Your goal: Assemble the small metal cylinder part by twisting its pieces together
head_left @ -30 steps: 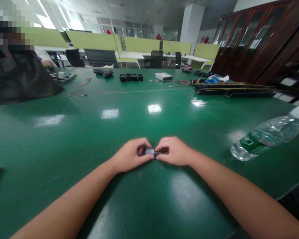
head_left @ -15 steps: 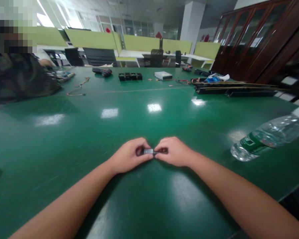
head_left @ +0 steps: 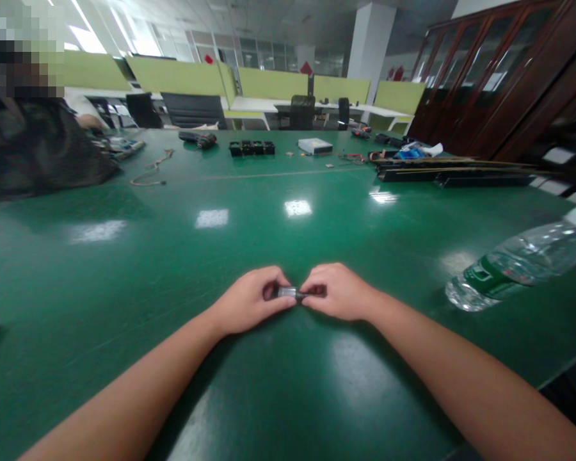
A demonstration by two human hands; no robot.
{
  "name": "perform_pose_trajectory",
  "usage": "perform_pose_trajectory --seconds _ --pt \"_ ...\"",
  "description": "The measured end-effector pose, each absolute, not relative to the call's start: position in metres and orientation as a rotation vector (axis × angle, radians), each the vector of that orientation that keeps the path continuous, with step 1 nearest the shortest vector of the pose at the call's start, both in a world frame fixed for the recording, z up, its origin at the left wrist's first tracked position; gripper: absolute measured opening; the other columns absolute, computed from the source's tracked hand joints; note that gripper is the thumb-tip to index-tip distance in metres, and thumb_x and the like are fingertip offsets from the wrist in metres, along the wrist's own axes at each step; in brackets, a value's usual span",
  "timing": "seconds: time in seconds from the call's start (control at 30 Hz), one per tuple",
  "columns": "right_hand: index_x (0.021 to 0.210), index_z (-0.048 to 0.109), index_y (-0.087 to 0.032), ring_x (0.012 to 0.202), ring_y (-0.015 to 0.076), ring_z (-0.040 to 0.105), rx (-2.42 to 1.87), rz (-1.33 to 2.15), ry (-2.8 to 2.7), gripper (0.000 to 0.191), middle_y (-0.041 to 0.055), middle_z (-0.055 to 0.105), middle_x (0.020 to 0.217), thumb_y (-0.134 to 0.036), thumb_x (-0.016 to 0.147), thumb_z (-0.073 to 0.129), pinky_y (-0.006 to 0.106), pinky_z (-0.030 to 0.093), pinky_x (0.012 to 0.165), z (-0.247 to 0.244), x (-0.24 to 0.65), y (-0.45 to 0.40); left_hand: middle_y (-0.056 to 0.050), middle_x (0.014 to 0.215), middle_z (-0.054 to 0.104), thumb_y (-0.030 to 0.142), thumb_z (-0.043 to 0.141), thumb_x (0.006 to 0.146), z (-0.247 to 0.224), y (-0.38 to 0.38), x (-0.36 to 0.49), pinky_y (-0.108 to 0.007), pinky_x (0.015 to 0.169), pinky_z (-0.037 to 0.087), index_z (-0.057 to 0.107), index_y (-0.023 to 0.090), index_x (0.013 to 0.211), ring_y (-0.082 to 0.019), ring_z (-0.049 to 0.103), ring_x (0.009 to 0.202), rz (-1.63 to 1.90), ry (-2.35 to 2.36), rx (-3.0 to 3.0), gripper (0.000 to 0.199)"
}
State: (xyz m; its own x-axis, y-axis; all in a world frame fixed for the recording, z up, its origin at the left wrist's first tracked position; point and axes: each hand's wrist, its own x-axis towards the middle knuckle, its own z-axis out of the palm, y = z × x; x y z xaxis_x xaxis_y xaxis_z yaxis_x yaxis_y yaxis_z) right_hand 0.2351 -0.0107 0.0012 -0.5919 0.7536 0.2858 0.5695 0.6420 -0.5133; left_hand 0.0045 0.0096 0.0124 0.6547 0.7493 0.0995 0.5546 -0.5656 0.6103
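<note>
Low over the green table, a small silver-grey cylindrical piece (head_left: 287,292) lies sideways between my two hands. My left hand (head_left: 252,301) pinches its body between thumb and fingers. A thin dark part (head_left: 299,296) sticks out of the piece's right end, and my right hand (head_left: 336,291) closes thumb and fingertips on it. The fingertips hide much of the dark part, and its kind cannot be made out. Both hands are close together, only a narrow gap between their fingertips.
The green tabletop (head_left: 182,256) is glossy. A clear water bottle (head_left: 504,269) is at the right. Farther back are a cable (head_left: 148,169), a black block row (head_left: 252,148), a white box (head_left: 315,146) and black rails (head_left: 408,171). A dark bag (head_left: 33,147) is at the left.
My right hand has shifted very slightly to the right, showing a little more of the dark part. My left hand stays almost in place.
</note>
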Motion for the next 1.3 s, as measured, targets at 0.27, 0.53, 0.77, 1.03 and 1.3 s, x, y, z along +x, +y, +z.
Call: perform_pose_trajectory --seconds 0.27,0.53,0.77,1.03,1.3 --pt "0.090 0.076 -0.017 0.075 0.0139 0.062 -1.020 0.522 -2.406 0.012 0.0038 0.071 0.082 -0.020 0.081 0.069 0.024 0.043 0.070 0.000 0.239 -0.009 0.001 0.071 0.057 0.050 0.063 0.087 0.011 0.010 0.005 -0.024 0.059 0.036 0.066 0.018 0.090 -0.014 0.051 0.064 0.463 1.019 2.321 0.033" --pt "0.089 0.076 -0.017 0.072 0.0132 0.061 -1.049 0.553 -2.392 0.012 0.0033 0.070 0.081 -0.020 0.080 0.070 0.023 0.043 0.068 0.002 0.240 -0.009 0.002 0.070 0.056 0.052 0.062 0.087 0.011 0.010 0.004 -0.023 0.058 0.036 0.065 0.017 0.090 -0.014 0.050 0.064 0.454 1.018 2.332 0.035" --pt "0.088 0.076 -0.017 0.072 0.0134 0.061 -1.065 0.578 -2.389 0.012 0.0028 0.070 0.080 -0.018 0.077 0.071 0.024 0.044 0.069 0.002 0.244 -0.008 0.002 0.068 0.055 0.050 0.063 0.086 0.010 0.010 0.004 -0.023 0.057 0.036 0.066 0.018 0.089 -0.013 0.049 0.063 0.467 1.024 2.326 0.032" --pt "0.084 0.076 -0.017 0.069 0.0122 0.061 -1.113 0.608 -2.383 0.010 0.0019 0.070 0.078 -0.019 0.075 0.074 0.023 0.043 0.066 0.005 0.251 -0.007 0.002 0.067 0.054 0.050 0.064 0.085 0.009 0.010 0.004 -0.023 0.056 0.036 0.066 0.018 0.089 -0.013 0.049 0.061 0.472 1.024 2.337 0.033" --pt "0.082 0.076 -0.017 0.067 0.0109 0.060 -1.134 0.662 -2.373 0.008 0.0008 0.069 0.075 -0.018 0.074 0.075 0.021 0.043 0.064 0.005 0.259 -0.004 0.002 0.067 0.055 0.052 0.064 0.085 0.009 0.010 0.004 -0.023 0.055 0.036 0.067 0.018 0.089 -0.013 0.049 0.060 0.474 1.033 2.327 0.034"
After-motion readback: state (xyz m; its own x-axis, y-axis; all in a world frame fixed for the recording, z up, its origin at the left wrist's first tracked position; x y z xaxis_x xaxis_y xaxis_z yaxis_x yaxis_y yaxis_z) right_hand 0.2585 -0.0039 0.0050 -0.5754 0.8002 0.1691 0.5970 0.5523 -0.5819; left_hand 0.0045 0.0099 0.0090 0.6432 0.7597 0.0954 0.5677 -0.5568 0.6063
